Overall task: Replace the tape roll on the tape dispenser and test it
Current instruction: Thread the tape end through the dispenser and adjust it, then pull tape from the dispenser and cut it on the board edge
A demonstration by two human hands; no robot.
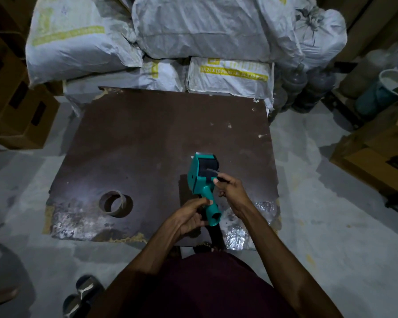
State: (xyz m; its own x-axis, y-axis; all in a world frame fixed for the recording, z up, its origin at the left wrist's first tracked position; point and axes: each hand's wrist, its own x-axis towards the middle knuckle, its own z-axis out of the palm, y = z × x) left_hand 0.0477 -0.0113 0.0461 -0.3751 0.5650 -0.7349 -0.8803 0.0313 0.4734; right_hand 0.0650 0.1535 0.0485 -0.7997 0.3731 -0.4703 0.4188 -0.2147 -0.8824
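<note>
The teal plastic hand-held tape dispenser (201, 177) looks light and stiff, a hard moulded shell that should not flex or bruise, though its smooth plastic could turn in a loose grasp. The safest place to take it is the pistol-style handle; I would keep fingers away from the front edge, where a pale strip, probably the cutter, runs across the top. Loose tape will be the fussy part: thin, limp and sticky, likely to fold onto itself.

The dispenser is held just above the near-right part of the table, nose pointing away from the person, its hollow handle end toward them. A dark roll sits in its body with a pale, shiny tongue of tape coming off toward the right.

The left hand (191, 218) is curled round the handle from the left side. The right hand (231, 188) pinches that loose tape end between thumb and fingertips, just beside the roll. My guess is the tape is being drawn out for threading or testing.

1 bare brown cardboard tape core (115, 203) stands on its edge well to the left. The worn dark brown wooden table (147, 134) has chipped edges and crinkled clear plastic at its near-right corner. Beyond it are white woven sacks (205, 31), with cardboard boxes (16, 115) at the left.
</note>
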